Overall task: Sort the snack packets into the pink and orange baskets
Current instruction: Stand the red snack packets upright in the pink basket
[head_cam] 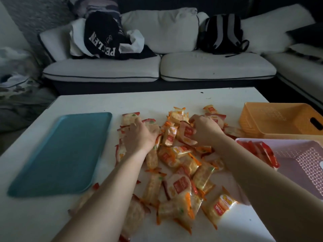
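- Forearms are seen entering from the bottom edge; between them, nearest the camera, an orange-edged packet [176, 208] lies on the white table [174, 100].
- Pile of snack packets [183, 163] is spread loose over the table, red-edged and orange-edged mixed, long axes pointing every way.
- Right hand [206, 130]: fingers are curled round a red-edged packet [187, 132] at the far middle of the pile. It is held just left of the fingertips, long axis running roughly away from the camera.
- Left hand [139, 135]: laid palm-down on the pile's left side, fingers bent over more red-edged packets. Blurred, so whether anything is gripped cannot be told.
- Pink basket [279, 140]: right of the right fingers and nearer the camera; several red-edged packets are already laid in its left end.
- Orange basket [253, 103]: right of the same fingers and slightly beyond them; no packets are made out in it.
- Held packet is judged bound for the pink basket, so a short carry right and back toward the body is called for. Both baskets are nearer the right hand than the left.
- Sorting is judged barely begun.
- Teal tray [61, 152] is set left of the left fingers; a sofa [157, 67] with a backpack [222, 32] is seen beyond.
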Demonstrator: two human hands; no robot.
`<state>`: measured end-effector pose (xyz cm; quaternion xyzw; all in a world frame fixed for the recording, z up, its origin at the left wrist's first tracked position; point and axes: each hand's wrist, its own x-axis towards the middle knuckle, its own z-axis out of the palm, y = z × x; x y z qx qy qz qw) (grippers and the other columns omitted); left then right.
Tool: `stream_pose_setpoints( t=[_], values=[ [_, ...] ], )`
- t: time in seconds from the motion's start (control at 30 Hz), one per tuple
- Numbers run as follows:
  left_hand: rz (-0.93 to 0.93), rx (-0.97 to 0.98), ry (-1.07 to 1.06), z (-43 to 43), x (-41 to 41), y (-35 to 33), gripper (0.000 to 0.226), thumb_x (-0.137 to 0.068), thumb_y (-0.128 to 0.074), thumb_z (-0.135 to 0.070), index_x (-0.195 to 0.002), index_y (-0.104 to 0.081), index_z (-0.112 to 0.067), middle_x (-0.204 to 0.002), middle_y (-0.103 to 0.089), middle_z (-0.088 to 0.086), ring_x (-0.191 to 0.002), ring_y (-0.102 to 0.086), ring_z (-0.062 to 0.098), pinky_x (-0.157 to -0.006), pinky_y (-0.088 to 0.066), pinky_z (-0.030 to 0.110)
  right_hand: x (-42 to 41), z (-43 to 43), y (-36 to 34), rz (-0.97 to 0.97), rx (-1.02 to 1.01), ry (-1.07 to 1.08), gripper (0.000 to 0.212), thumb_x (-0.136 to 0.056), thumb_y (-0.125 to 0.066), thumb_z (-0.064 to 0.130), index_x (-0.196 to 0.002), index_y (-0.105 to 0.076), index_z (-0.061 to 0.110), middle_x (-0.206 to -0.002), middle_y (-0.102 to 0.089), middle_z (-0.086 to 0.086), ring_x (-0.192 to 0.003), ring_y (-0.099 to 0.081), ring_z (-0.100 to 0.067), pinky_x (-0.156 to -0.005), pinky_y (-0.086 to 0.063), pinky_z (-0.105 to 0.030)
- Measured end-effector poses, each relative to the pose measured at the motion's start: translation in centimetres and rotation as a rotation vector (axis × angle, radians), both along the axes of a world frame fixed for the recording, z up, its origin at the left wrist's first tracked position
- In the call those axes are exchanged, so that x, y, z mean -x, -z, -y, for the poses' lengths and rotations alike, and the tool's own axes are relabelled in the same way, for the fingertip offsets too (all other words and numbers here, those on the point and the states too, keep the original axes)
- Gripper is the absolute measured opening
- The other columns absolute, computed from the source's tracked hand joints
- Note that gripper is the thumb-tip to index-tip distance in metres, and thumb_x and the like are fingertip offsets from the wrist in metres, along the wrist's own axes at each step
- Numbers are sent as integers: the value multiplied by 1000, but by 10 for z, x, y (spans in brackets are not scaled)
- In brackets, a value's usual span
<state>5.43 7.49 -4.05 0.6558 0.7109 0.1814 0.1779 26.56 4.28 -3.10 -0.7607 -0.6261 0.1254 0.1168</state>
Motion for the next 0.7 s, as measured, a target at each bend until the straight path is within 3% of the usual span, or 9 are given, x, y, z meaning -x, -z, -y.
stream_pose_setpoints(
  t=[0.1, 0.2, 0.3, 0.37, 0.43, 0.53, 0.57, 0.63, 0.7],
  values=[
    [-33, 87, -36, -17, -1, 7, 102, -82, -70, -65, -157, -21, -17, -151, -49, 14, -137, -45, 40, -107, -42, 55, -7, 5, -8, -245, -55, -16, 33, -86, -72, 10, -118, -66, 18, -93, -64, 5, -74, -56, -3, -54, -38, -14],
    [22, -32, -50, -19, 8, 12, 89, -82, -82, -37, -153, -31, -22, -142, -57, 8, -130, -53, 34, -106, -41, 48, -7, 11, -11, -522, -132, 44, 37, -85, -74, 3, -119, -67, 17, -101, -67, 3, -81, -62, -7, -61, -48, -18],
    [377, -138, -44, -12, 18, -4, 86, -80, -85, -17, -150, -36, -23, -135, -59, 0, -119, -59, 21, -102, -48, 36, 5, 15, -12, -975, -90, 60, 32, -89, -67, -6, -108, -71, 19, -102, -74, -7, -92, -73, -25, -78, -63, -40],
    [579, -90, -47, 0, 28, -20, 74, -80, -80, -10, -144, -46, -22, -120, -62, -5, -103, -64, 14, -89, -55, 30, 19, 20, -17, -1153, -49, -15, 30, -90, -65, -9, -106, -72, 14, -98, -75, -8, -93, -73, -28, -72, -61, -37],
    [764, 60, -11, 16, 38, -34, 45, -78, -75, -5, -121, -66, -15, -100, -74, -1, -90, -71, 19, -72, -57, 30, 37, 25, -25, -1273, -44, -106, 26, -89, -66, -9, -111, -71, 5, -96, -74, -12, -88, -73, -26, -70, -60, -35],
    [1118, 192, -24, 41, 53, -50, 6, -86, -63, 0, -86, -66, -5, -71, -72, 7, -69, -71, 22, -66, -57, 33, 63, 33, -36, -1334, -132, -139, 25, -87, -70, -8, -111, -69, -3, -94, -73, -16, -83, -72, -25, -77, -62, -37],
    [1221, 235, -28, 53, 61, -55, 8, -91, -59, -2, -87, -65, -5, -73, -71, 9, -67, -70, 21, -69, -58, 35, 74, 38, -39, -1325, -154, -143, 25, -85, -73, -7, -110, -69, -3, -93, -72, -15, -83, -71, -24, -77, -62, -36],
    [1311, 342, 24, 78, 82, -63, 20, -92, -65, -22, -105, -69, -8, -94, -74, 13, -83, -73, 26, -83, -58, 47, 99, 51, -42, -1288, -176, -150, 30, -80, -80, -6, -107, -68, -1, -93, -69, -13, -81, -70, -22, -72, -62, -34],
    [1189, 334, 98, 102, 103, -59, 47, -78, -80, -31, -119, -68, -11, -110, -76, 13, -100, -73, 32, -91, -57, 53, 125, 64, -41, -1169, -176, -142, 34, -78, -85, 3, -106, -67, 1, -93, -69, -11, -80, -70, -20, -69, -64, -36]
  ],
)
